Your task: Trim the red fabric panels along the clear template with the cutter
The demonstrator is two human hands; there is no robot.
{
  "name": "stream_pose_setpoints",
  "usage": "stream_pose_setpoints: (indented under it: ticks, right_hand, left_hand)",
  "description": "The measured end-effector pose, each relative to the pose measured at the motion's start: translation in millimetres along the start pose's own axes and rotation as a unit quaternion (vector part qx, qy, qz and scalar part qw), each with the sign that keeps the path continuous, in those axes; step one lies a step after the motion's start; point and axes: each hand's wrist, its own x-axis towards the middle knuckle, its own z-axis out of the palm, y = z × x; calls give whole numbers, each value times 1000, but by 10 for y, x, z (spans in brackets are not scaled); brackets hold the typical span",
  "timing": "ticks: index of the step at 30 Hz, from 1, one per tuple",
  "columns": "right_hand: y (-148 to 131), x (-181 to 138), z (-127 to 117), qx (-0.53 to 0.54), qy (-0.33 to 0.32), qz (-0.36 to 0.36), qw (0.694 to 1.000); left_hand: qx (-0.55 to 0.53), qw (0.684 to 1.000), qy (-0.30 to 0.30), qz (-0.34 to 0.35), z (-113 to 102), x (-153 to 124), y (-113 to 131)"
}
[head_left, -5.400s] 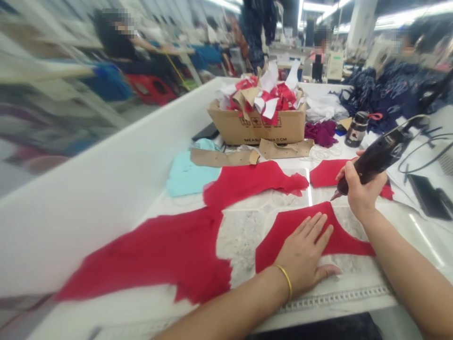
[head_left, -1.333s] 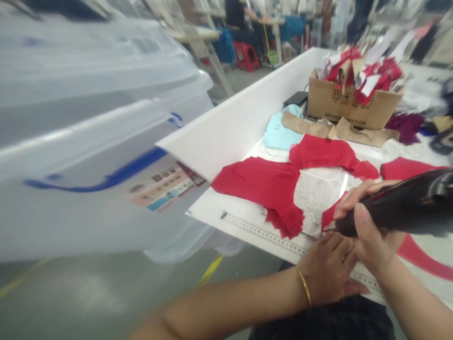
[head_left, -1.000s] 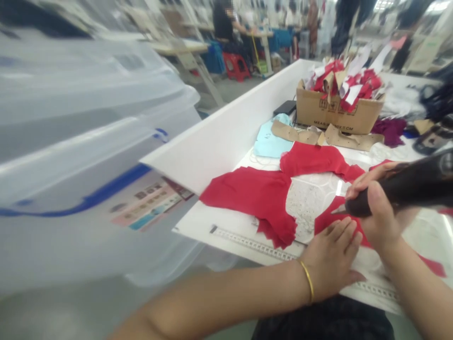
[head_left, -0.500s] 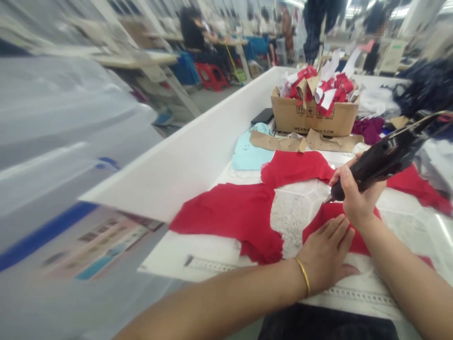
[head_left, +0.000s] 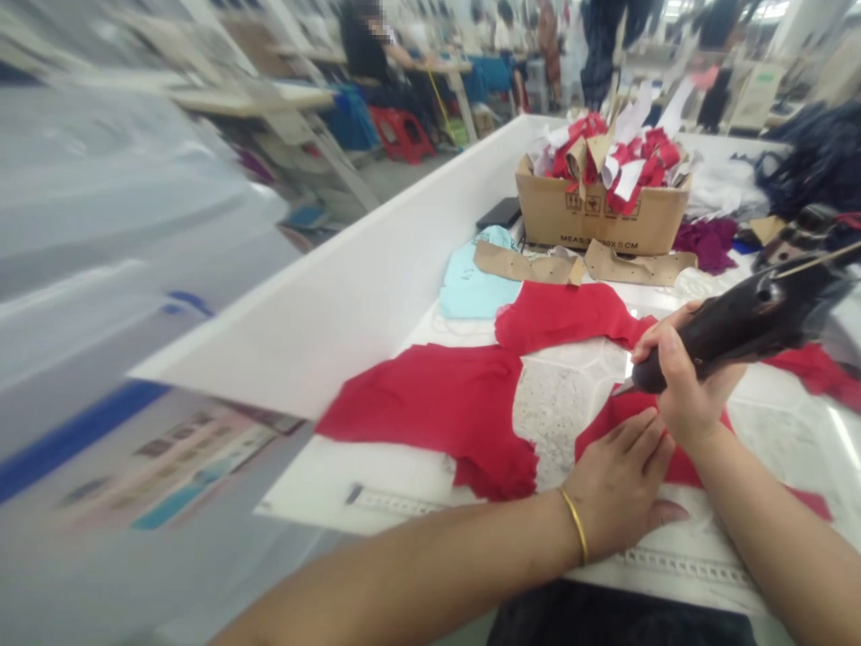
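Observation:
My left hand, with a gold bangle at its wrist, lies flat on a red fabric piece near the table's front edge. Just beyond it, my right hand is wrapped round the front of a black handheld power tool. The tool's pointed metal tip is at the far edge of that fabric; whether it touches cannot be told. Left of my hands lies a larger red fabric piece. Another red piece is spread farther back.
A cardboard box full of red and white scraps stands at the back, with brown paper strips and a light blue sheet before it. A white side panel borders the left. Dark cloth is heaped at right.
My right hand and the black tool have shifted slightly right and down, with the tip a little lower. My left hand stays pressed on the red fabric. The view has shifted slightly.

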Motion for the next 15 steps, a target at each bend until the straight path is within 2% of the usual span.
stream_pose_setpoints:
  ticks: [9,15]
  right_hand:
    - [-77,-73,33,-3,-22,20,1000]
    - [-161,-118,57,60,-20,41,997]
  left_hand:
    - [-18,999,-24,-26,-39,46,33]
    - [-46,998,-21,-44,-28,77,19]
